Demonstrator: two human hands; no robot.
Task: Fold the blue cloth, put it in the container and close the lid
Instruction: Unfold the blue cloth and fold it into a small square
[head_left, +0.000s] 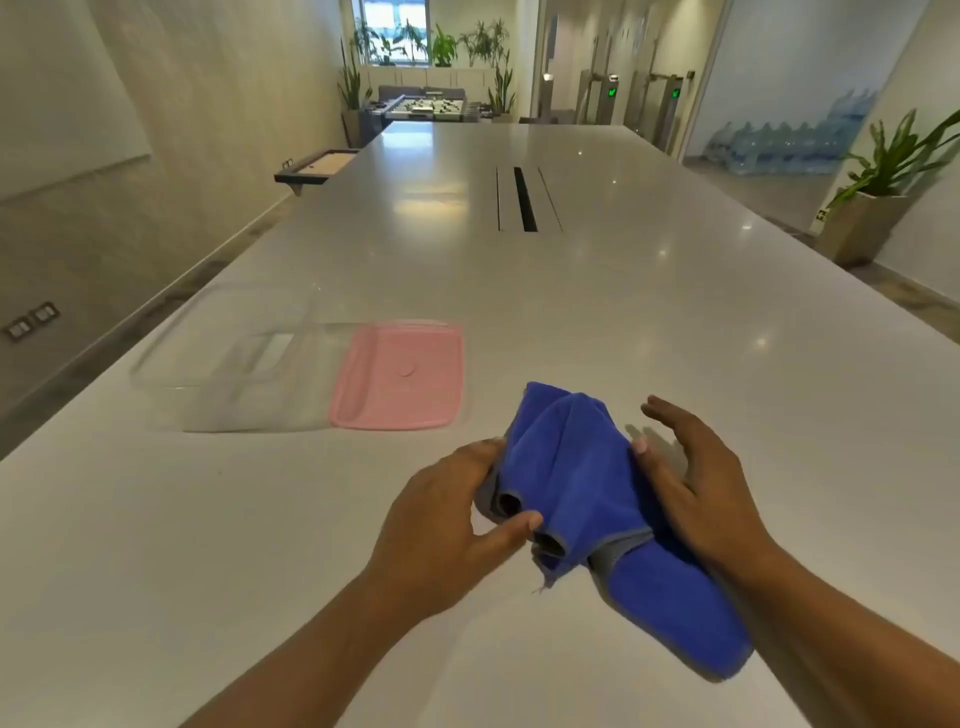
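Blue cloth (587, 483) sits bunched and partly rolled on the white table (571, 291), near edge, right of centre, not yet a neat fold; grey trim shows along its hems and 2 rolled openings face the camera. 1 end of the cloth runs back under the right forearm toward the bottom right. Left hand (447, 525) is at the cloth's left side, thumb pressed against the hem by the rolled openings, other fingers curled onto the cloth's left edge, so it grips the fabric there. Right hand (696, 483) lies along the cloth's right side, thumb tip touching the fabric, the other fingers stretched out flat and close together, pointing away from the camera and lifted a little off the table, not wrapped around anything. Clear container (228, 358) stands on the table to the left and further back, open, nothing visible inside. Pink lid (402, 374) lies flat on the table just beside the container's right side, its left edge seen through or under the clear wall, cannot tell which. Cloth and lid are near each other but apart. Cable slot (524, 200) runs down the middle of the table further away. Potted plant (883, 176) stands on the floor off the right edge.
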